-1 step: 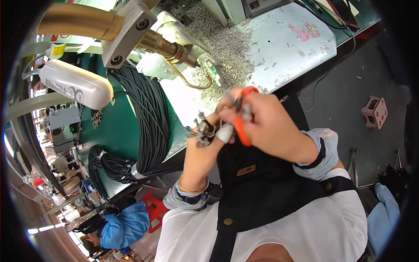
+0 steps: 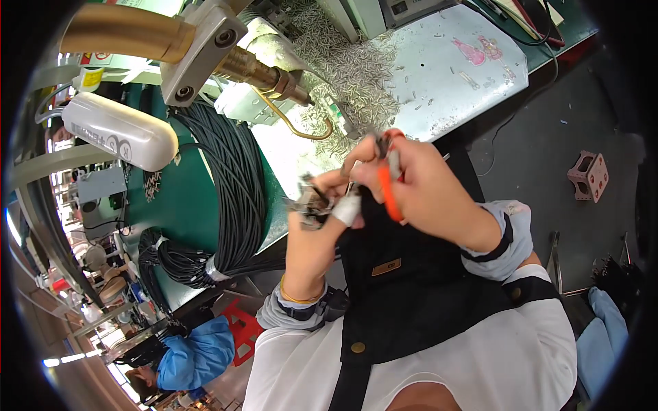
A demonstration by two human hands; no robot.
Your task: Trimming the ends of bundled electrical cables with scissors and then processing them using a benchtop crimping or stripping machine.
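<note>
Orange-handled pliers clenched in your right hand should bite squarely beside the small metal connector pinched in your left hand, wrists steady.

The hands hide most of the small metal part and pliers.

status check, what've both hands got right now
Right hand grips orange-handled pliers. Left hand pinches small metal connector. Nothing between them.

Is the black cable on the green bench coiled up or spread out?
Coiled. The black cable lies in a big loop on the green bench, its strands gathered and bound by a pale tie at the lower end.
</note>
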